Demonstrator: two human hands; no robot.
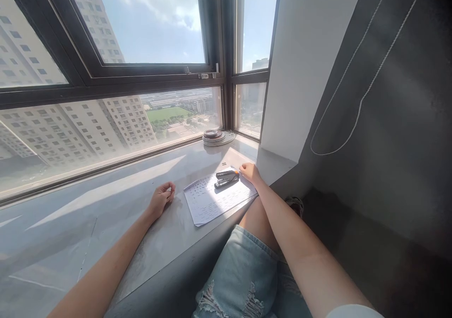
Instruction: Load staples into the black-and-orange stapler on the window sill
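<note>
A black stapler [227, 178] with an orange tip lies on printed sheets of paper [212, 209], its top arm raised from its base. My right hand [249, 172] rests at the right side of the paper, just beyond the stapler's orange end, with its fingers curled in and nothing visible in them. To the left of the paper, my left hand [162, 198] lies on the sill [165, 242], loosely closed and apart from the sheets. Two small dark pieces [223, 164], perhaps staple strips, sit on the sill behind the stapler.
A stack of round plates or discs [213, 138] stands in the window corner. Dark window frames [141, 83] border the sill at the back. A beaded cord [335, 153] hangs at the right. My knee [259, 224] is against the sill's front edge.
</note>
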